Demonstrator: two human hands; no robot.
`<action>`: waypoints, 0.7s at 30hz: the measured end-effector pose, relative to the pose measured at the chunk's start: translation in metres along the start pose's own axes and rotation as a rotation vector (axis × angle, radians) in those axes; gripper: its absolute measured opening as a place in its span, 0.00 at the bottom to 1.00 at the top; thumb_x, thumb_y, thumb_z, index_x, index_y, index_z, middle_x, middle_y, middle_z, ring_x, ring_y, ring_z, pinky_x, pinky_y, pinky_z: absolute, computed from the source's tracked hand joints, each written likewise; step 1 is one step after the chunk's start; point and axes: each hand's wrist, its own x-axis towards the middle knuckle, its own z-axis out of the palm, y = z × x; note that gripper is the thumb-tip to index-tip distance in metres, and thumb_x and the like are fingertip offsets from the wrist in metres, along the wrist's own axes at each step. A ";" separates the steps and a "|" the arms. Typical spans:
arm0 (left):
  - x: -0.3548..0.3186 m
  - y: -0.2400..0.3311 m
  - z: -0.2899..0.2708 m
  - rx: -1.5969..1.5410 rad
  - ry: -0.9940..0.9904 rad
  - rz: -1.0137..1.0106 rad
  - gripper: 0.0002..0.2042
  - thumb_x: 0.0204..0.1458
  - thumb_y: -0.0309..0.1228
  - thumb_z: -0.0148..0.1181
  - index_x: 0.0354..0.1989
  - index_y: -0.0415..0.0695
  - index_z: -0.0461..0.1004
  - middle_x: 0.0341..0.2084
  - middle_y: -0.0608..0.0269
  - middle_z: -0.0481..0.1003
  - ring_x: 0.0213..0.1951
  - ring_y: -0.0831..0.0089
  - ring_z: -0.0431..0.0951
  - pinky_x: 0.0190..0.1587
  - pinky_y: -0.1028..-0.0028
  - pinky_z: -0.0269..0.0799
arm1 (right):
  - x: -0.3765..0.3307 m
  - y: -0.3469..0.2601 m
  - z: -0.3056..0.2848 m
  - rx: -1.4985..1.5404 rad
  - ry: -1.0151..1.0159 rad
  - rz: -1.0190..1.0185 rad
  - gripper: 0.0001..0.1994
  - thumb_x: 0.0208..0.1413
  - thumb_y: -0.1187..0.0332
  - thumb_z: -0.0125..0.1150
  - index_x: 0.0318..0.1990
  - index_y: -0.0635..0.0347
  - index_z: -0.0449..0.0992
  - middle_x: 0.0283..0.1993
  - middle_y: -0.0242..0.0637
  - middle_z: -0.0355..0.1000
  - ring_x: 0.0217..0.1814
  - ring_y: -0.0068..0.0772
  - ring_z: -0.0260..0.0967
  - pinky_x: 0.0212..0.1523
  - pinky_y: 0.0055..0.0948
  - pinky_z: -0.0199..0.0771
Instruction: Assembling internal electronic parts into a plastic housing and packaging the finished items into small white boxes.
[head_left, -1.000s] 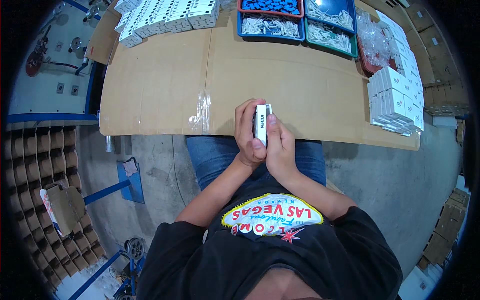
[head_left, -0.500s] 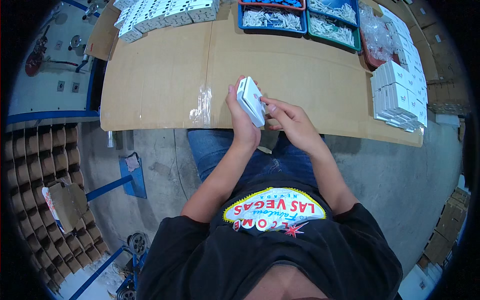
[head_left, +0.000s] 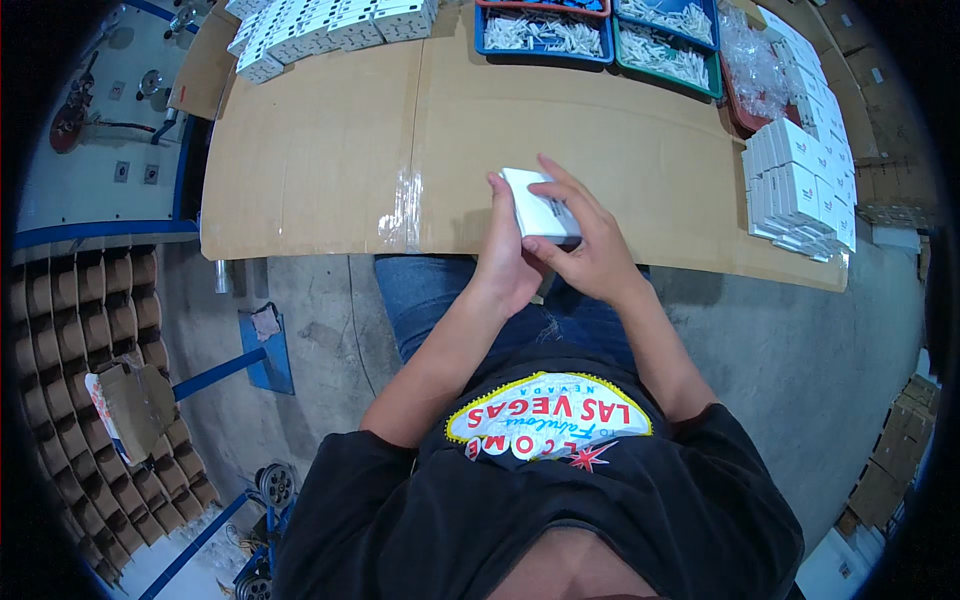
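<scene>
A small white box (head_left: 537,207) is held between my two hands, over the front edge of the cardboard-covered table (head_left: 320,170). My left hand (head_left: 507,262) cradles it from the left and below, the thumb up along its left side. Around its right side curl the fingers of my right hand (head_left: 592,245), with the thumb at the near edge and the fingertips on the upper face. My palms and the box hide its underside.
Stacked white boxes (head_left: 795,190) stand at the table's right. More white boxes (head_left: 330,28) fill the far left. At the back are a blue tray (head_left: 545,38) and a green tray (head_left: 665,60) of small white pieces. Clear plastic bags (head_left: 752,65) lie beside them.
The box has been turned and now shows a different face. My right hand has gone from touching it with the fingertips to gripping its right side.
</scene>
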 end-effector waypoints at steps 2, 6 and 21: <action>0.005 -0.004 -0.008 0.025 -0.049 -0.023 0.43 0.62 0.73 0.28 0.70 0.49 0.60 0.58 0.55 0.70 0.61 0.60 0.72 0.62 0.58 0.71 | -0.002 -0.003 0.002 0.022 0.043 0.130 0.33 0.55 0.60 0.71 0.66 0.59 0.69 0.73 0.55 0.62 0.77 0.57 0.56 0.75 0.45 0.58; -0.004 -0.001 0.005 0.025 -0.054 -0.054 0.43 0.61 0.73 0.29 0.71 0.50 0.57 0.59 0.56 0.69 0.62 0.62 0.71 0.63 0.59 0.69 | -0.004 0.002 0.010 -0.172 0.106 -0.010 0.35 0.56 0.58 0.68 0.68 0.63 0.65 0.72 0.58 0.62 0.76 0.59 0.58 0.74 0.47 0.59; 0.005 -0.014 -0.015 -0.066 -0.033 -0.082 0.33 0.66 0.66 0.37 0.63 0.52 0.66 0.51 0.64 0.71 0.54 0.70 0.72 0.56 0.65 0.70 | -0.015 0.024 0.018 -0.118 0.104 -0.039 0.28 0.67 0.56 0.59 0.66 0.69 0.69 0.66 0.59 0.69 0.68 0.62 0.67 0.67 0.46 0.68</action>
